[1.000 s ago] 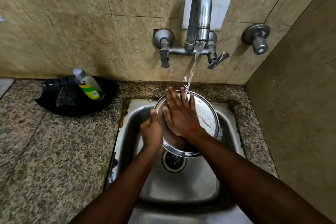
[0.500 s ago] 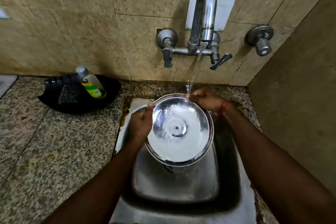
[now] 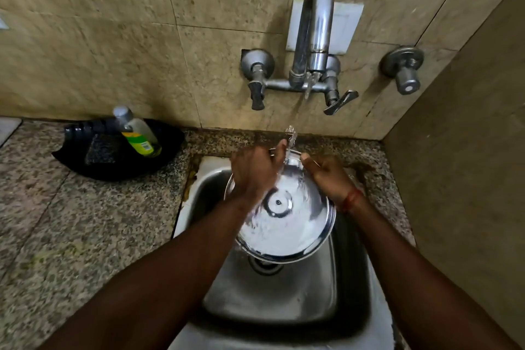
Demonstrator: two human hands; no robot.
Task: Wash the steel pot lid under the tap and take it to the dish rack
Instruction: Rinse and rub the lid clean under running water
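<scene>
1. The lid (image 3: pixel 287 221) is held over the sink (image 3: pixel 284 298), tilted, its far rim up under the tap (image 3: pixel 312 37); a thin stream lands near that rim and sheets across the steel.
2. The right hand (image 3: pixel 329 176) grips the far right rim, fingers curled shut around the edge. The left hand (image 3: pixel 252 173) lies over the upper left of the lid, fingers together and pressed flat on the surface (it is blurred, so the exact finger placement is hard to read).
3. Judged stage: still rinsing; no dish rack is in view, so the carry is not yet begun.
4. Risk: wet steel is slick, and only one hand really clamps the rim. If that grip loosens while the left hand rubs, the lid could slip and clatter into the sink.
5. Risk: the tilted face may throw water onto the table (image 3: pixel 85 236) or the forearms.
6. Risk: the bottle (image 3: pixel 139 136) in the black tray (image 3: pixel 85 162) stands left of the sink, well apart from the hands; a wide swing left with the lid could knock it.
</scene>
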